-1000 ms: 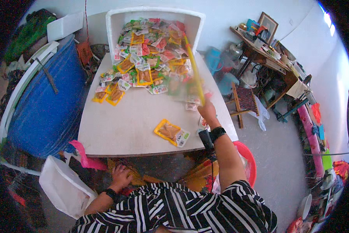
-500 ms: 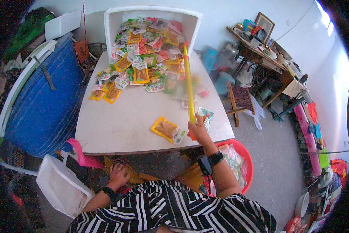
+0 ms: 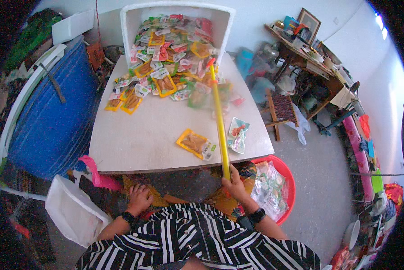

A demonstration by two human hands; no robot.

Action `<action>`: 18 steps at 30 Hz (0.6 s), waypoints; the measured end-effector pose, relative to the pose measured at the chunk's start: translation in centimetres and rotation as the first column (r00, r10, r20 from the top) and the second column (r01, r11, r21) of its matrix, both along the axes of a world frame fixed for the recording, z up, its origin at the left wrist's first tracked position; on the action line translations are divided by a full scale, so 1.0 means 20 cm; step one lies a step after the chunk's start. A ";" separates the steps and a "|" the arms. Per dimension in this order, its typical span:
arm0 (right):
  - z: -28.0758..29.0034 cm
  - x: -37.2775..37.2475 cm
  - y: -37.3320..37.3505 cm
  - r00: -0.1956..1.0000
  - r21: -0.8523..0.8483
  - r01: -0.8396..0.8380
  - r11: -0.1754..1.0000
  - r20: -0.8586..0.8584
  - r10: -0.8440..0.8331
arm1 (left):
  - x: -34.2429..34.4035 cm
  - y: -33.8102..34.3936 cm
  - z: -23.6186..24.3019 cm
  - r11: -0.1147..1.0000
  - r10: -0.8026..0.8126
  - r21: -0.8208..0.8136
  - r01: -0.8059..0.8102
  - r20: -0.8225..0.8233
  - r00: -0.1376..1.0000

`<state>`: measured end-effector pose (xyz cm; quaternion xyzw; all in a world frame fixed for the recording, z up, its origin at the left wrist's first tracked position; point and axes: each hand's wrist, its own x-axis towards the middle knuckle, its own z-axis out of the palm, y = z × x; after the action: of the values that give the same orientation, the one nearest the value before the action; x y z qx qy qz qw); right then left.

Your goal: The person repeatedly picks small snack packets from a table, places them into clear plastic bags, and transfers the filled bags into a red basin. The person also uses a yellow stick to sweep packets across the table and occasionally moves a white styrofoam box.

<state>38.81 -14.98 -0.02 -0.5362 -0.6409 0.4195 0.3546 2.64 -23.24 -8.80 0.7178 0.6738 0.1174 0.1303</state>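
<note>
My right hand [image 3: 235,184] is closed round the lower end of a long yellow stick [image 3: 220,121] with an orange-red tip. The stick slants up across the right part of the white table [image 3: 134,148], its tip among a heap of small food packets [image 3: 163,83]. Part of the heap beside the stick is blurred. Two packets lie apart near the front edge: a yellow-edged packet [image 3: 195,144] and a pale green-and-white packet [image 3: 238,135]. Below the table edge, my left hand [image 3: 139,198] lies flat with fingers spread on patterned yellow cloth, holding nothing.
A white foam box [image 3: 126,36] lies on its side at the table's far end, packets spilling from it. A red basin [image 3: 292,189] of packets stands right of my knees. To the left are a blue barrel [image 3: 53,112] and another foam box [image 3: 67,211]. A wooden stool [image 3: 274,112] stands rightward.
My right hand has drawn back toward my body with the stick, leaving the table edge. The green-and-white packet now shows fully. My left hand stays in place.
</note>
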 end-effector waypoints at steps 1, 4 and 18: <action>0.02 0.00 -0.05 1.000 -0.015 0.001 1.000 -0.006 -0.002 | -0.01 -0.01 -0.01 1.000 0.007 -0.025 -0.007 0.010 1.000; 0.04 0.03 -0.15 0.999 -0.191 0.027 0.981 0.031 -0.021 | -0.01 0.00 -0.05 1.000 -0.015 0.017 0.015 -0.035 0.999; 0.09 0.16 -0.10 0.980 0.285 0.057 0.957 0.167 -0.108 | -0.01 0.00 -0.05 1.000 -0.015 -0.002 0.015 -0.053 0.998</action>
<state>42.10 -17.06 1.84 -0.5433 -0.7001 0.2592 0.3841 2.50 -23.19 -9.73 0.7255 0.6718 0.0966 0.1140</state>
